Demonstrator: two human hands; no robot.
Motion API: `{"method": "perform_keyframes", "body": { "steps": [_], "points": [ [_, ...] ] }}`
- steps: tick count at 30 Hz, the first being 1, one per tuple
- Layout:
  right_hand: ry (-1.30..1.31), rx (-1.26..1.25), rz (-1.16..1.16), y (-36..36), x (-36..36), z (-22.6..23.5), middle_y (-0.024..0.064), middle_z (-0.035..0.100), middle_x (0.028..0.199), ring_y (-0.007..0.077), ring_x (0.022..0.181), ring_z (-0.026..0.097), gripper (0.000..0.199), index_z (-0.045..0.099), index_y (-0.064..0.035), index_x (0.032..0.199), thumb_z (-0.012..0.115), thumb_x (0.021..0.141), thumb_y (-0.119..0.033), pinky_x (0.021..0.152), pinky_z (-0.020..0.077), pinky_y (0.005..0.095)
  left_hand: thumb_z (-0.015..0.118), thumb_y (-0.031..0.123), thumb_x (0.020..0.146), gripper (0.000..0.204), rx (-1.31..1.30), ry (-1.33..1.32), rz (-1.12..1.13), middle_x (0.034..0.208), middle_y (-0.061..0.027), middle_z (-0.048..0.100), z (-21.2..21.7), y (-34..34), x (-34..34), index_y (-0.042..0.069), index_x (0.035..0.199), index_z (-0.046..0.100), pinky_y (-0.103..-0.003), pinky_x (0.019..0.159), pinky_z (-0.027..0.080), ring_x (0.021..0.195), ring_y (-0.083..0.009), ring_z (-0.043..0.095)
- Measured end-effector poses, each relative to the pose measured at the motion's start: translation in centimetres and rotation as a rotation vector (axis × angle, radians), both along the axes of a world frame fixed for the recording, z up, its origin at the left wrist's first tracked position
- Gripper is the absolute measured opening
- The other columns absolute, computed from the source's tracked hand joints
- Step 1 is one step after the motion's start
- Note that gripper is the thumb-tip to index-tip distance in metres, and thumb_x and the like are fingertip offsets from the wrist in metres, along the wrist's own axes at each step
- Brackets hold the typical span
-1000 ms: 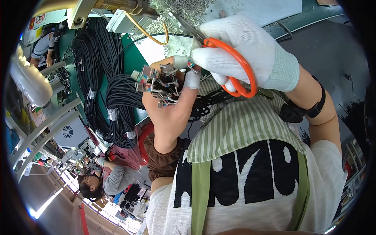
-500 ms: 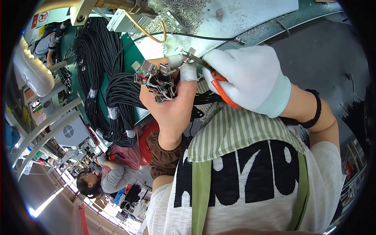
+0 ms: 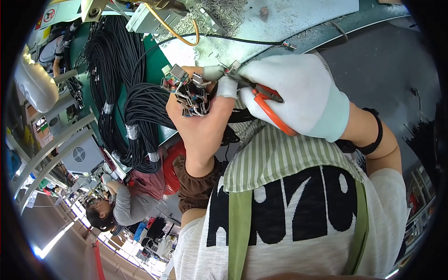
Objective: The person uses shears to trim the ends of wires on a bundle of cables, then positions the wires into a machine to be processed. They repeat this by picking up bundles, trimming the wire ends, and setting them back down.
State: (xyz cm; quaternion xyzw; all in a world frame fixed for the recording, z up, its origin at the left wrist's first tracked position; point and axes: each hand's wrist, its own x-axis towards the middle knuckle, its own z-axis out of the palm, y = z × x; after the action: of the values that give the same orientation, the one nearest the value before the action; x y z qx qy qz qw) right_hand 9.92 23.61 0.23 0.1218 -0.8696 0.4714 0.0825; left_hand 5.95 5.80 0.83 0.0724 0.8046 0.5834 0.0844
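My left hand [image 3: 203, 135], bare but for white covers on its thumb and a fingertip, is closed around a bunch of black cables with metal USB-type plugs [image 3: 197, 80] and short coloured wires at their ends. Between its covered tips it pinches one separate plug [image 3: 234, 66]. My right hand [image 3: 298, 95], in a white glove with a pale green cuff, grips orange-handled wire cutters [image 3: 275, 116]. Their jaws are at the wire end of the pinched plug. Whether the blades touch a wire is too small to tell.
Thick coils of black cable [image 3: 140, 109], bound with clear tape, lie on the green bench [image 3: 154, 60] to the left. Small metal scraps [image 3: 224, 21] are heaped on the white board [image 3: 289, 23] beyond my hands. Co-workers sit at the left, one in a grey sleeve [image 3: 128, 205].
The wire cutters have shifted slightly toward me and to the right, and their handles have turned a little. The pinched plug has tilted. The co-worker at lower left has moved leftward.
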Motion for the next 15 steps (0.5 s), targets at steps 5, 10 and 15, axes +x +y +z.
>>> {"method": "perform_keyframes", "body": {
  "steps": [5, 10, 15],
  "points": [
    [-0.015, 0.067, 0.021, 0.2, -0.3, -0.5, 0.0037, 0.046, 0.054, 0.0138, 0.048, 0.051, 0.014, 0.059, -0.0023, 0.078, 0.062, 0.083, -0.015, 0.046, 0.0374, 0.0296, 0.069, -0.003, 0.076, 0.019, 0.134, -0.144, 0.024, 0.078, 0.0009, 0.055, 0.0, 0.2, -0.5, 0.000, 0.093, 0.059, -0.019, 0.059, 0.038, 0.067, -0.0030, 0.049],
    [-0.125, -0.143, 0.081, 1.5, -1.0, -1.3, 0.0027, 0.047, 0.053, 0.0105, 0.050, 0.055, 0.019, 0.059, -0.0010, 0.081, 0.062, 0.086, -0.019, 0.047, 0.0401, 0.0282, 0.067, 0.002, 0.080, 0.015, 0.376, -0.486, -0.054, 0.074, 0.0011, 0.052, -0.7, -0.8, -2.6, 0.001, 0.092, 0.057, -0.021, 0.052, 0.035, 0.061, -0.0046, 0.045],
    [-0.294, -0.231, -0.004, 3.5, -4.2, -1.3, 0.0012, 0.050, 0.055, 0.0087, 0.050, 0.054, 0.024, 0.060, 0.0002, 0.089, 0.063, 0.087, -0.023, 0.049, 0.0421, 0.0253, 0.066, 0.008, 0.083, 0.015, 0.551, -0.483, -0.061, 0.067, 0.0018, 0.047, -2.2, -0.7, -5.7, 0.003, 0.092, 0.055, -0.022, 0.048, 0.033, 0.053, -0.0071, 0.038]
  ]
}}
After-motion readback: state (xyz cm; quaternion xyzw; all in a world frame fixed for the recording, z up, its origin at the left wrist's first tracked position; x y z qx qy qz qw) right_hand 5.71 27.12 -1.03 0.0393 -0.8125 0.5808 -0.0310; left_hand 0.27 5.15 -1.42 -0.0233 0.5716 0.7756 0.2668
